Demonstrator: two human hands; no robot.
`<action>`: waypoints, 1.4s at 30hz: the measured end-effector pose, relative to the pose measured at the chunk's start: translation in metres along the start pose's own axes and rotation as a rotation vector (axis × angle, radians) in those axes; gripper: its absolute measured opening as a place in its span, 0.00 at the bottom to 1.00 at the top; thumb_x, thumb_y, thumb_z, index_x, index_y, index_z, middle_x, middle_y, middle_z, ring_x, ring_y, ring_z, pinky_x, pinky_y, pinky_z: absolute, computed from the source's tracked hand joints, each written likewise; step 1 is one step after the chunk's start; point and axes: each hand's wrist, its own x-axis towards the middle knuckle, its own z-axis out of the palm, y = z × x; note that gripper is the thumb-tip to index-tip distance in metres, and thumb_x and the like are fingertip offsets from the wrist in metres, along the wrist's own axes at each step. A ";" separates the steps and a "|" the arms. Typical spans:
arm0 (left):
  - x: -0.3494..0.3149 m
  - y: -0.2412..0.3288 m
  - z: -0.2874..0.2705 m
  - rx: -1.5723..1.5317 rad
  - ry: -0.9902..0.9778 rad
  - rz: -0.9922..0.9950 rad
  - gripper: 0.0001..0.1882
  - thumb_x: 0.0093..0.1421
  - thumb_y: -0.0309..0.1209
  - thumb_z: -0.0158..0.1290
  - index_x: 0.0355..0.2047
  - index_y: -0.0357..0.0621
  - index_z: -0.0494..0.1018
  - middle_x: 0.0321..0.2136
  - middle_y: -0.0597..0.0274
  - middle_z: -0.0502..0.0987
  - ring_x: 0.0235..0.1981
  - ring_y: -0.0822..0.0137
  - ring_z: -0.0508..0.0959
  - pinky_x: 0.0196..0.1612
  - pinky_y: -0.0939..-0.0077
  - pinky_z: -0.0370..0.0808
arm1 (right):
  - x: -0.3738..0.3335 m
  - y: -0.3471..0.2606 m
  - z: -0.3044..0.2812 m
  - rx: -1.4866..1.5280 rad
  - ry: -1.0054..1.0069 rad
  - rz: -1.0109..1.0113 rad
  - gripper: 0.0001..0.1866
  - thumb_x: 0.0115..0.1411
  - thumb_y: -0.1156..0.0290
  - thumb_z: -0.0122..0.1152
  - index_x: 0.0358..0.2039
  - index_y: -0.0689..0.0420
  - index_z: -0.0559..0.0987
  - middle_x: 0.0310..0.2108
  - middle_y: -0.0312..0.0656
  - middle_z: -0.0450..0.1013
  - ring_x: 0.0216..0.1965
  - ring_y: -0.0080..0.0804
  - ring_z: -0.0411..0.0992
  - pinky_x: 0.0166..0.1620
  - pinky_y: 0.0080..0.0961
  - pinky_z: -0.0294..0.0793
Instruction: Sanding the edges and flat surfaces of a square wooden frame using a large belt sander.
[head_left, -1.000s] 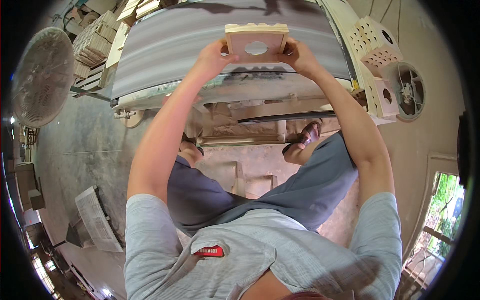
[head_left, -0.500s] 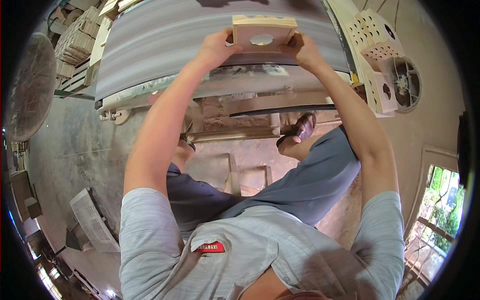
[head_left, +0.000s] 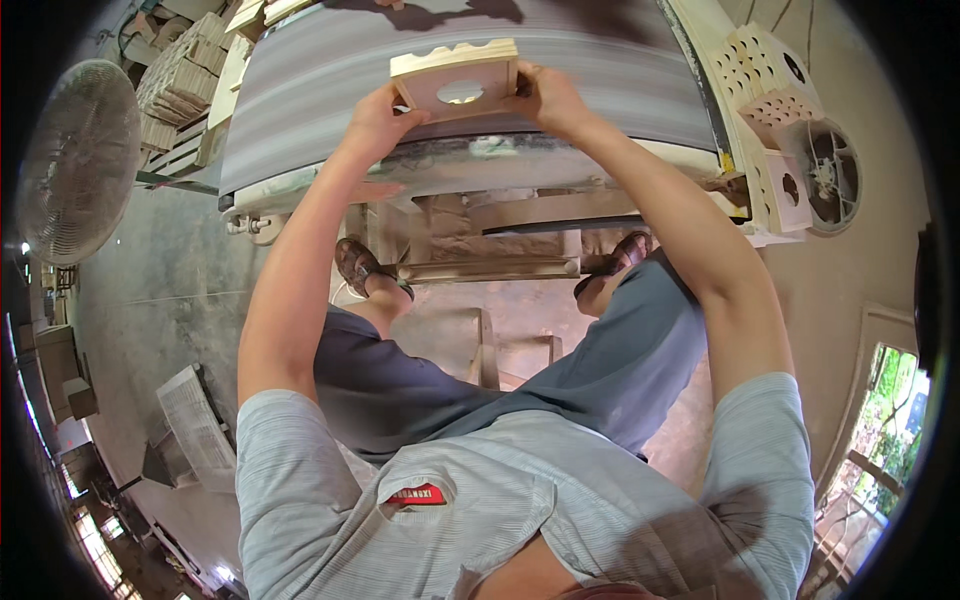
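The wooden box is gripped at its two ends, the left end by the left hand and the right end by the right hand, with some fingers hidden behind the wood. It is held over the near part of the grey belt, scalloped edge upward, left end slightly lower; whether the belt is touched cannot be told.

If the belt is running, which is suggested but not proved by its streaks, the box could be snatched away by uneven pressure, and fingertips could be scraped, being placed so near the surface. If that surface is abrasive, the lower end could be worn more than the other.

The belt is bordered on the near side by a pale, stained roller edge, and its far part is darkened by a shadow. At the right, holed boxes are set near a round fan. At the left, stacked timber and a caged fan are seen; daylight is admitted by a window.
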 end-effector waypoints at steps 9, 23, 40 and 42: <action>0.025 0.057 0.033 0.129 -0.085 -0.006 0.26 0.62 0.40 0.69 0.57 0.40 0.79 0.49 0.49 0.86 0.52 0.50 0.85 0.57 0.58 0.78 | -0.025 0.055 -0.058 -0.011 -0.004 -0.008 0.17 0.61 0.77 0.73 0.50 0.59 0.81 0.37 0.43 0.82 0.38 0.31 0.77 0.47 0.31 0.77; 0.026 0.040 0.022 0.054 -0.118 -0.005 0.27 0.63 0.38 0.66 0.61 0.44 0.77 0.49 0.53 0.86 0.50 0.54 0.84 0.55 0.59 0.78 | -0.016 0.029 -0.044 -0.029 -0.023 0.091 0.19 0.60 0.74 0.73 0.52 0.59 0.82 0.41 0.42 0.84 0.42 0.33 0.80 0.51 0.30 0.78; -0.045 0.064 -0.055 -0.800 0.309 -0.108 0.30 0.69 0.28 0.64 0.68 0.35 0.68 0.53 0.52 0.84 0.54 0.63 0.83 0.56 0.67 0.80 | -0.012 -0.067 -0.021 0.554 -0.119 0.144 0.18 0.64 0.68 0.73 0.51 0.64 0.82 0.42 0.40 0.82 0.38 0.32 0.79 0.45 0.27 0.81; -0.058 0.094 -0.048 -0.892 0.242 -0.077 0.30 0.70 0.28 0.64 0.68 0.35 0.68 0.52 0.53 0.84 0.53 0.63 0.83 0.55 0.67 0.81 | -0.026 -0.070 -0.037 1.003 -0.143 0.368 0.17 0.68 0.64 0.72 0.50 0.63 0.81 0.37 0.39 0.80 0.35 0.29 0.79 0.42 0.25 0.81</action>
